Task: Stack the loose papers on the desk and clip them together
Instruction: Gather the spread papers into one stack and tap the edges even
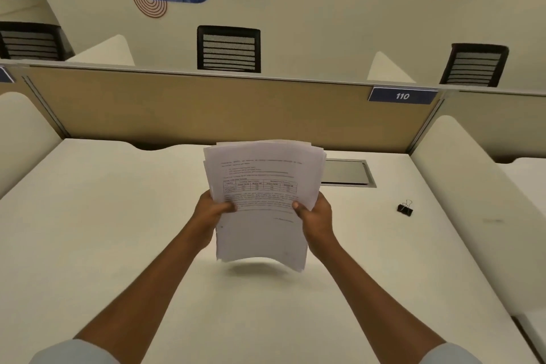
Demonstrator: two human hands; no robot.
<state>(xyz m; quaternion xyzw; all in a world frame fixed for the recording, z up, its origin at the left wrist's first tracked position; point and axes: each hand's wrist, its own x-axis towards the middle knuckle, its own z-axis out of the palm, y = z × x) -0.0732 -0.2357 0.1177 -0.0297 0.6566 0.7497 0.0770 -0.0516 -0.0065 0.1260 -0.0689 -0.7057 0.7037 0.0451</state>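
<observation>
A stack of white printed papers [261, 186] is held upright above the white desk [118, 230], its lower edge a little off the surface with a shadow beneath. My left hand [211, 210] grips the stack's left edge, thumb on the front sheet. My right hand [314, 213] grips the right edge the same way. The sheets' top edges are slightly uneven. A black binder clip [404, 208] with silver handles lies on the desk to the right, well apart from both hands.
A grey cable hatch [347, 173] is set into the desk behind the papers. A tan partition [177, 106] with a blue "110" tag [402, 95] closes the back. White side dividers flank the desk. Black chairs stand beyond.
</observation>
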